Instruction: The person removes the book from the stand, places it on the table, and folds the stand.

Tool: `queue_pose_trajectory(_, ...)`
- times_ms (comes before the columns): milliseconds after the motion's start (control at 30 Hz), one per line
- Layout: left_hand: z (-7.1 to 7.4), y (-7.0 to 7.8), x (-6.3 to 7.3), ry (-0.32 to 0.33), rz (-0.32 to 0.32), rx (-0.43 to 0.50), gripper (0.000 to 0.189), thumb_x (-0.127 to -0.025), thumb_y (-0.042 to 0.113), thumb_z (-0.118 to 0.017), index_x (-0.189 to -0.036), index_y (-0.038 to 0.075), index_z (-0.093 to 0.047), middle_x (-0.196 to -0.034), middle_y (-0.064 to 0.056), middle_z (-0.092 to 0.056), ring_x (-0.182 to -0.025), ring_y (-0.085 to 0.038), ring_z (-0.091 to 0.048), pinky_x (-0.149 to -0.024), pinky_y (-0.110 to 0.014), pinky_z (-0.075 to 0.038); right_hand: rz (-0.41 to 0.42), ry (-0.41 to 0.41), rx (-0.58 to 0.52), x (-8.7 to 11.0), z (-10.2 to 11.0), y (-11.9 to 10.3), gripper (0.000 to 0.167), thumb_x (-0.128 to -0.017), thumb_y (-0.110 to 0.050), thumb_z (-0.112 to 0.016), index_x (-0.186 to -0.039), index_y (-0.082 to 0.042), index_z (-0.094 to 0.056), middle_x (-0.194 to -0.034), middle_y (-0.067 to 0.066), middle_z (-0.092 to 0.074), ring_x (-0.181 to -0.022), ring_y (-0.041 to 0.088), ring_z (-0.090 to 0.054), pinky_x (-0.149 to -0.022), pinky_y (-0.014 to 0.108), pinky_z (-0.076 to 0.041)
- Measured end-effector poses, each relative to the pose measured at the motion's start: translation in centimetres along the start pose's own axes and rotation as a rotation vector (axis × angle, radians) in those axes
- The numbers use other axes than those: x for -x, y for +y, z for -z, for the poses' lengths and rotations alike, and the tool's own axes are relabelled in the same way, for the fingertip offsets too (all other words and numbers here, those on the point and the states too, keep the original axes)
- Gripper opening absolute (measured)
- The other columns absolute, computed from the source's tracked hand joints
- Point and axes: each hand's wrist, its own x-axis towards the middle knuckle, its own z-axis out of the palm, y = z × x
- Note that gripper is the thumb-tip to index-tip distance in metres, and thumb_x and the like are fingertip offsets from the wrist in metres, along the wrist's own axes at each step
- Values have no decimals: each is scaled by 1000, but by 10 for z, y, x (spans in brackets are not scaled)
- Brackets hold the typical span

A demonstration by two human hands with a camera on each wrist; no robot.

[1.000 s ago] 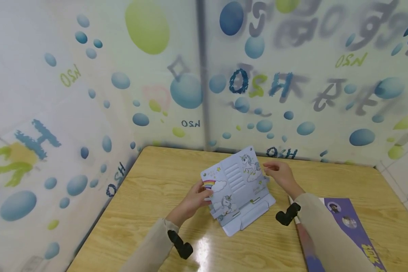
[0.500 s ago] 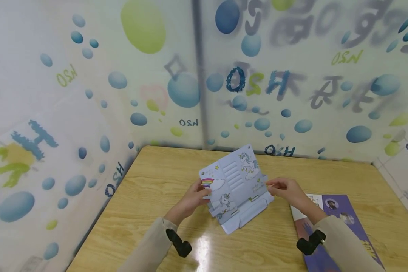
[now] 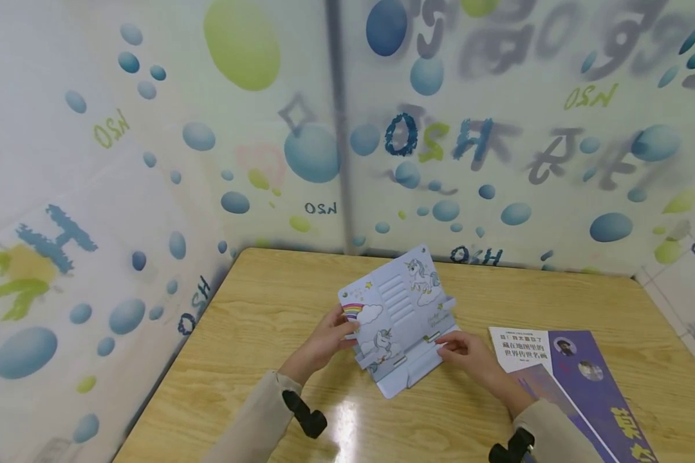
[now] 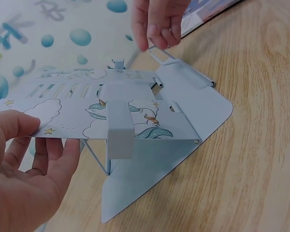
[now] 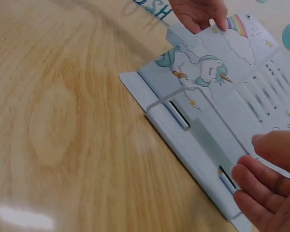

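A pale metal book stand [image 3: 402, 321] with unicorn and rainbow prints stands tilted back on the table. My left hand [image 3: 326, 337] grips its left edge, thumb on the printed face and fingers beneath, as the left wrist view shows. Along its front runs a lip [image 5: 183, 159] with a wire page holder [image 5: 222, 118] raised over the board. My right hand [image 3: 469, 360] is at the lip's right side, fingers loosely bent and thumb apart. In the left wrist view its fingertip [image 4: 144, 44] meets or nearly meets the wire; contact is hard to tell.
A purple and white book [image 3: 591, 379] lies on the wooden table [image 3: 237, 360] at the right, partly under my right forearm. Behind the table stands a pale wall [image 3: 255, 148] printed with blue and green drops.
My right hand has come down from the stand's upper right edge to its front lip, uncovering more of the book. The left hand keeps its grip, and the stand stays in place.
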Motion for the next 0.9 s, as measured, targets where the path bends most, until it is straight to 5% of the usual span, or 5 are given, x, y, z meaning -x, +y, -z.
queue_pose_trajectory(333, -1, -5, -1, 40, -5, 27, 46, -94, 8, -49, -136, 2, -34, -111, -14, -51, -94, -20, -56, -89, -44, -44, -105, 179, -52, -7, -20, 6, 20, -82, 0, -65, -98, 12, -63, -85, 14, -65, -73, 9, -59, -65, 21, -49)
queue_pose_trajectory(900, -5, -11, 3, 16, -41, 63, 48, -90, 3, -51, -134, -1, -35, -109, -13, -52, -93, -19, -56, -85, -41, -46, -177, 248, -25, -17, -17, 5, 16, -81, 0, -65, -94, 11, -66, -82, 13, -67, -72, 9, -61, -63, 19, -49)
